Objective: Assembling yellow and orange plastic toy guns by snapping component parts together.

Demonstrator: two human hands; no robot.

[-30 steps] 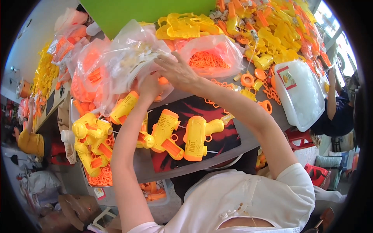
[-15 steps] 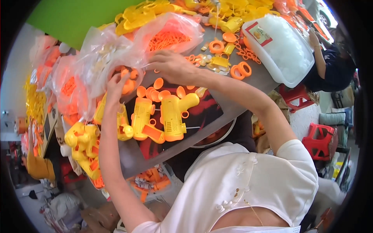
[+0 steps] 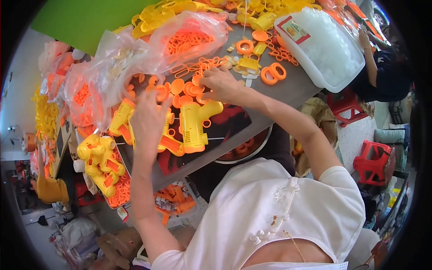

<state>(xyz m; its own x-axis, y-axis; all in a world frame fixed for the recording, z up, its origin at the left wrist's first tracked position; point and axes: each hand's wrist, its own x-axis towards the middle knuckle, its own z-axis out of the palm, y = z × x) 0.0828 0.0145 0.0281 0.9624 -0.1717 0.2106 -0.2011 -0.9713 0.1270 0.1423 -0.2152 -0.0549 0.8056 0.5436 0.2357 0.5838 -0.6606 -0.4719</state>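
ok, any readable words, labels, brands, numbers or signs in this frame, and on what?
None clearly readable.
Red-and-white label on the white tub: print too small to read.
Small red-and-white tag at lower left, below the tabletop: too small to read.

The scene is bright, its bent fisheye edges seemingly soft.
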